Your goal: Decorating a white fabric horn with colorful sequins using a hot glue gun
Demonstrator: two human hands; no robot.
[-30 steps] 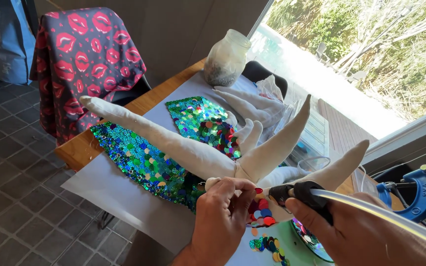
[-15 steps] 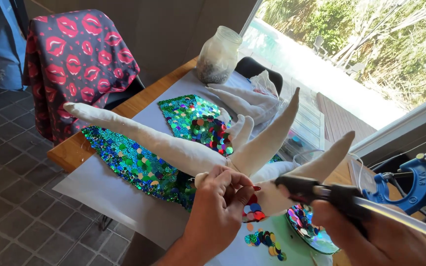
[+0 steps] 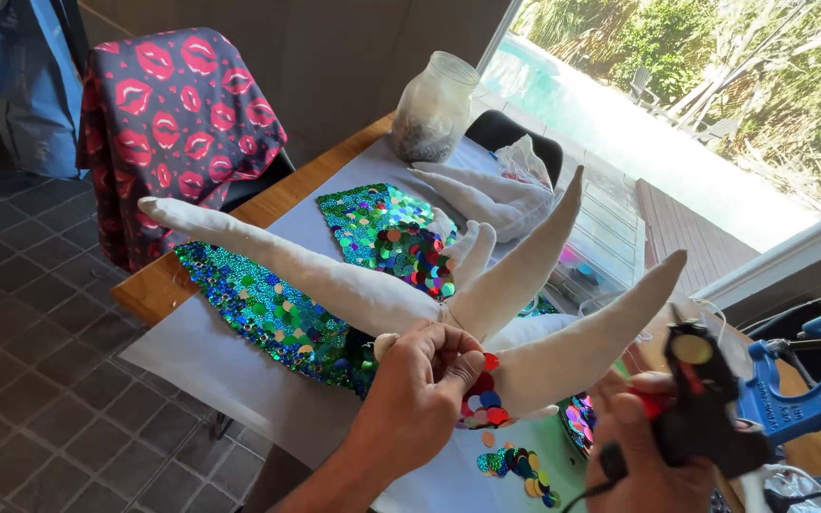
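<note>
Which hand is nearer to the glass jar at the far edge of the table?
Left. The left hand grips the white stuffed fabric shape, in front of the glass jar. The right hand holds a black glue gun, farther off to the right.

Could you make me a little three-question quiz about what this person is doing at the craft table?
1. True or false: the left hand presses on the white stuffed fabric shape.
2. The right hand holds: A) scissors, B) a black glue gun, C) a paintbrush?
3. What stands at the far end of the table, by the window?

Key
1. True: its fingers rest where the shape's long limbs meet, beside a cluster of coloured sequins.
2. B
3. A glass jar, partly filled with something dark.
</note>
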